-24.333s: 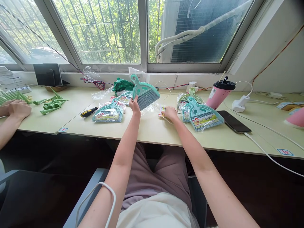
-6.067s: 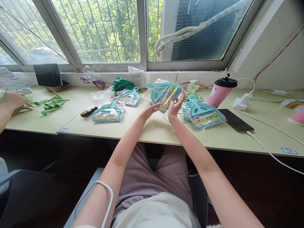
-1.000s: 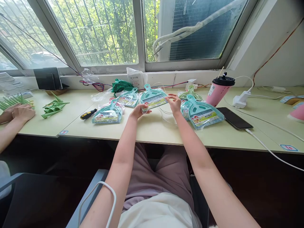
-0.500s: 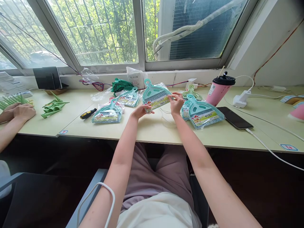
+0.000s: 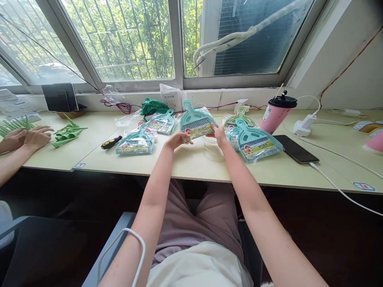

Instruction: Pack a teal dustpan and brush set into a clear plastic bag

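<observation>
Both my hands hold one bagged teal brush-and-dustpan set [image 5: 195, 120] just above the desk [image 5: 191, 161], handle pointing away from me. My left hand [image 5: 176, 139] pinches its lower left corner and my right hand [image 5: 219, 133] grips its right edge. Left of it lie two more bagged sets [image 5: 136, 141], one nearer me and one behind. A stack of bagged sets [image 5: 254, 141] lies to the right, close to my right hand.
A pink lidded cup [image 5: 277, 113], a black phone [image 5: 295, 148] on a white cable and a charger sit to the right. A yellow-handled screwdriver [image 5: 111, 142] lies left. Another person's hands [image 5: 28, 137] rest by green plastic parts [image 5: 67, 131]. A tablet [image 5: 59, 97] leans at the windowsill.
The bagged set has stayed between my hands and tipped a little more upright. My right hand slid from its top right edge down to its lower right side. The other person's fingers spread.
</observation>
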Demonstrator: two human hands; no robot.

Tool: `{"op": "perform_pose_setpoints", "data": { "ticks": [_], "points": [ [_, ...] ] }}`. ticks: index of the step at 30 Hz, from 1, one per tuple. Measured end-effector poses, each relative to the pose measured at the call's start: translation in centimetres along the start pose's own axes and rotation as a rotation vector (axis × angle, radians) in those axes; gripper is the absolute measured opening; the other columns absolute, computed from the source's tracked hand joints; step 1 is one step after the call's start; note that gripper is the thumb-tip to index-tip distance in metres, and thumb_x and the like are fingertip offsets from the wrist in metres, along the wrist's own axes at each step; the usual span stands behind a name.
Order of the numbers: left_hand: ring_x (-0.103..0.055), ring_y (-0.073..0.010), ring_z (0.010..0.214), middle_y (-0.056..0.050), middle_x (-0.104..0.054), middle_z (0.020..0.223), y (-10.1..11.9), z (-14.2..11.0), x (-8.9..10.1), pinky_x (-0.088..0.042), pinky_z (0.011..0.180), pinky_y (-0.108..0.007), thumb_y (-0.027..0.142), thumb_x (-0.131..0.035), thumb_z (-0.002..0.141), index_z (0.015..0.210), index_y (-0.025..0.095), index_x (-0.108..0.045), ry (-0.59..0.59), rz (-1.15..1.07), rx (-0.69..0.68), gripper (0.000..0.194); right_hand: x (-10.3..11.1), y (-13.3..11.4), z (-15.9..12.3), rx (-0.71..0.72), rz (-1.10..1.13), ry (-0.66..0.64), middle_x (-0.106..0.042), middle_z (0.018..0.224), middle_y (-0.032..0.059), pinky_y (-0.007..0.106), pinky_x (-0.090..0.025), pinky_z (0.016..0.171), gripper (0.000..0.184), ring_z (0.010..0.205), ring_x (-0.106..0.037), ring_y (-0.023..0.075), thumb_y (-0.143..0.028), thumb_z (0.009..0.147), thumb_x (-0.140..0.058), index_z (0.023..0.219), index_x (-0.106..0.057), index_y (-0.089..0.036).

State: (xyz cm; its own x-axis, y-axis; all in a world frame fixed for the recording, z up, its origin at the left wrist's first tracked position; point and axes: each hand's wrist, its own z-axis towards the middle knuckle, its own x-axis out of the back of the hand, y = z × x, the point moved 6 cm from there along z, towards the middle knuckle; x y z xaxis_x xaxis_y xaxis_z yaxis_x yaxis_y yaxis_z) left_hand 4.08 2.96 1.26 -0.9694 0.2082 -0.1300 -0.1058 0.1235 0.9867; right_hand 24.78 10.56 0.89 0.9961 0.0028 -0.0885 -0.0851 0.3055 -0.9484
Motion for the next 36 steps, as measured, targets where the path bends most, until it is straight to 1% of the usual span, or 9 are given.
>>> {"op": "perform_pose_setpoints", "data": {
  "ticks": [3,7,11,15,17,19,24,29,36],
  "points": [
    [-0.071,-0.0179,0.061,-0.007,-0.074,0.084,0.1,0.1,0.1,-0.060,0.078,-0.033,0.012,-0.062,0.077,0.105,0.009,-0.068,0.007,-0.007,-0.010,0.029,-0.3,0.8,-0.3,-0.212,0.128,-0.038,-0.069,0.074,0.0047,0.037,-0.067,0.065,0.015,0.068,-0.071,0.0189,-0.032,0.093,-0.063,0.093,-0.066,-0.017],
    [-0.074,-0.0188,0.070,-0.011,-0.076,0.105,0.6,-0.1,-0.6,-0.061,0.080,-0.033,0.028,-0.065,0.087,0.117,0.013,-0.068,-0.002,-0.027,-0.049,0.034,0.2,0.3,-0.6,-0.228,0.158,0.075,-0.065,0.070,0.0008,0.033,-0.066,0.064,0.018,0.063,-0.068,0.0152,-0.031,0.091,-0.067,0.080,-0.060,-0.019],
    [-0.076,-0.0244,0.104,-0.010,-0.069,0.132,1.6,-0.7,-1.8,-0.058,0.094,-0.036,0.048,-0.065,0.091,0.132,0.026,-0.062,-0.028,-0.130,-0.173,0.046,0.9,0.6,-0.4,-0.229,0.163,0.175,-0.065,0.078,0.0008,0.031,-0.066,0.068,0.018,0.066,-0.068,0.0133,-0.034,0.094,-0.063,0.083,-0.058,-0.020],
    [-0.071,-0.0258,0.116,-0.010,-0.063,0.142,2.1,-0.9,-3.0,-0.053,0.105,-0.042,0.028,-0.084,0.075,0.150,0.034,-0.046,-0.064,-0.078,-0.280,0.085,1.9,1.1,-0.5,-0.260,0.189,0.292,-0.067,0.089,0.0028,0.033,-0.066,0.071,0.009,0.072,-0.070,0.0140,-0.029,0.095,-0.058,0.091,-0.059,-0.021],
    [-0.072,-0.0252,0.113,-0.011,-0.063,0.142,1.8,-0.5,-3.0,-0.051,0.106,-0.042,0.018,-0.089,0.065,0.157,0.034,-0.035,-0.025,0.014,-0.308,0.108,2.1,1.2,-0.8,-0.297,0.206,0.330,-0.067,0.090,0.0024,0.031,-0.066,0.068,0.007,0.069,-0.069,0.0126,-0.026,0.096,-0.055,0.094,-0.059,-0.021],
    [-0.071,-0.0245,0.113,-0.013,-0.063,0.141,1.4,0.3,-2.4,-0.052,0.103,-0.040,0.016,-0.089,0.065,0.160,0.031,-0.027,0.075,0.103,-0.303,0.115,1.9,0.9,-1.3,-0.319,0.209,0.334,-0.066,0.088,0.0018,0.028,-0.065,0.065,0.007,0.064,-0.066,0.0104,-0.023,0.098,-0.053,0.093,-0.058,-0.020],
    [-0.068,-0.0237,0.114,-0.015,-0.064,0.139,0.8,1.7,0.7,-0.059,0.082,-0.030,0.027,-0.078,0.079,0.153,0.023,-0.038,0.395,0.197,-0.287,0.084,0.4,-0.4,-2.0,-0.305,0.179,0.224,-0.067,0.084,0.0006,0.023,-0.064,0.062,0.014,0.060,-0.064,0.0085,-0.021,0.100,-0.052,0.089,-0.060,-0.019],
    [-0.071,-0.0180,0.093,-0.013,-0.070,0.122,1.0,2.1,1.7,-0.056,0.058,-0.020,0.031,-0.075,0.083,0.132,0.016,-0.057,0.457,0.116,-0.325,0.055,-0.5,-1.0,-2.5,-0.304,0.176,0.166,-0.069,0.084,0.0004,0.023,-0.063,0.062,0.014,0.061,-0.065,0.0088,-0.022,0.100,-0.051,0.092,-0.063,-0.019],
    [-0.062,-0.0093,0.064,-0.006,-0.068,0.101,0.8,2.2,2.4,-0.049,0.047,-0.020,0.020,-0.067,0.085,0.142,0.017,-0.049,0.595,-0.005,-0.282,0.060,-1.4,-1.4,-2.7,-0.285,0.170,0.068,-0.073,0.090,0.0022,0.021,-0.062,0.061,0.014,0.065,-0.069,0.0095,-0.024,0.102,-0.050,0.096,-0.062,-0.019]
  ]
}}
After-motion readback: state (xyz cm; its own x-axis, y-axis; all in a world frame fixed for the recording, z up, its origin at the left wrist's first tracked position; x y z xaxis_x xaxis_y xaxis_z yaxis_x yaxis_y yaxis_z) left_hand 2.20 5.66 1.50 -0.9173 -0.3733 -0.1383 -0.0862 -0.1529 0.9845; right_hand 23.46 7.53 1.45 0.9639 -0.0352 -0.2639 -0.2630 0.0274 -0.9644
